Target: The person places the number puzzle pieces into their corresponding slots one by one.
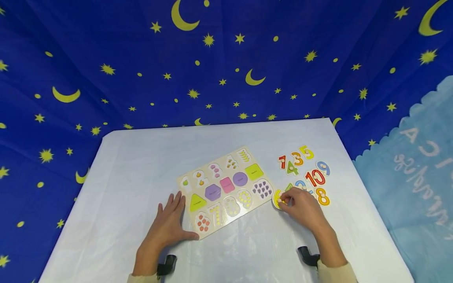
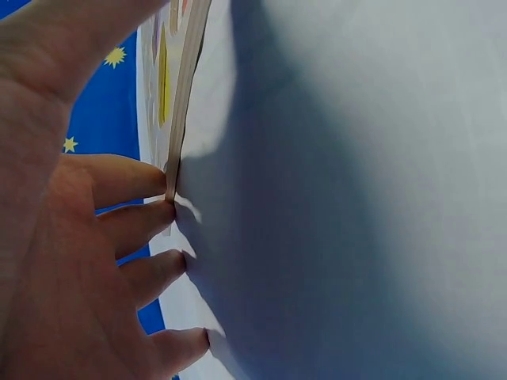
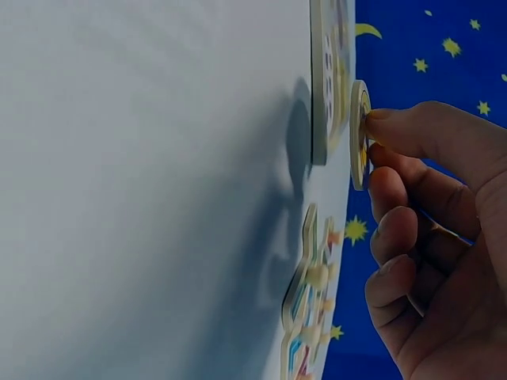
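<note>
A pale wooden puzzle board (image 1: 221, 224) with pictured number recesses and coloured shapes lies at a slant on the table. My left hand (image 1: 170, 224) rests at its left corner, fingers spread along the edge and thumb at the near corner. In the left wrist view the fingertips touch the board's edge (image 2: 183, 119). My right hand (image 1: 302, 206) pinches the peg of a yellow number piece (image 1: 276, 201), apparently a 6, beside the board's right corner. From the right wrist view, this piece (image 3: 359, 138) is held up off the table, between thumb and fingers.
Several number pieces lie right of the board, including a red 10 (image 1: 315, 178), a blue 9 (image 1: 323, 168), an orange 8 (image 1: 322, 196) and a yellow 5 (image 1: 306, 152). My right hand partly covers a green and a blue piece. A star-patterned cloth (image 1: 219, 51) hangs behind the table.
</note>
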`<state>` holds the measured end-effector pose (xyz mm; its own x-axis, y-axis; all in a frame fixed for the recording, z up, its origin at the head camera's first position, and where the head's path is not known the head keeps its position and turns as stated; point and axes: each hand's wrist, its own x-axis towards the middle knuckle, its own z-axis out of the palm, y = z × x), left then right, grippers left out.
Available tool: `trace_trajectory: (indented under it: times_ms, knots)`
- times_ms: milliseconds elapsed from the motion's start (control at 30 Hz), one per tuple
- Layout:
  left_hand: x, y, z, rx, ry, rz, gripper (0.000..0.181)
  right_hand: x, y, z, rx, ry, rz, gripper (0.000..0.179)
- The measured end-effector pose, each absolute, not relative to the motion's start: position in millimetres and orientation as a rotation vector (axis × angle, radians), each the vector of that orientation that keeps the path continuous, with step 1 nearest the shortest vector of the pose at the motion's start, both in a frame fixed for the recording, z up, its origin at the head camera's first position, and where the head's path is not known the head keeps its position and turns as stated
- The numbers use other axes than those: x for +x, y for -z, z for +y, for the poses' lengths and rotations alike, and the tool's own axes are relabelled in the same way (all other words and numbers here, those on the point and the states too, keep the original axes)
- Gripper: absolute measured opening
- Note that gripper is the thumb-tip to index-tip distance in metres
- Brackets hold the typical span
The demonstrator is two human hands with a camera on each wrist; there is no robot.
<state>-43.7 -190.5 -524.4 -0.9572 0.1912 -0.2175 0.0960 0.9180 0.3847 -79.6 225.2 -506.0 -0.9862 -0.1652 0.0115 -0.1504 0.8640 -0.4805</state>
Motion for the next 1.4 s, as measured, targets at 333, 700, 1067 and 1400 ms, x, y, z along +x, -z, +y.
trace_trajectory:
  times_ms: [333,700,1067,1400]
  knots:
    - [-44.3,524.4,-189.4,0.209,-0.545,2.827,0.137,-82.9,507.1,210.7,-0.284,0.783,2.987,0.017]
    - [-45.1,527.1,-187.2,0.228,-0.553,2.831,0.137,-87.2,503.4,194.4,-0.312,0.801,2.977,0.015]
    - [-44.4,524.2,-186.0,0.191,-0.57,2.799,0.137,-85.7,505.7,181.6,-0.347,0.781,2.965,0.014]
    - [-45.2,524.5,-186.2,0.175,-0.592,2.784,0.137,-90.9,504.5,173.7,-0.422,0.802,2.987,0.014]
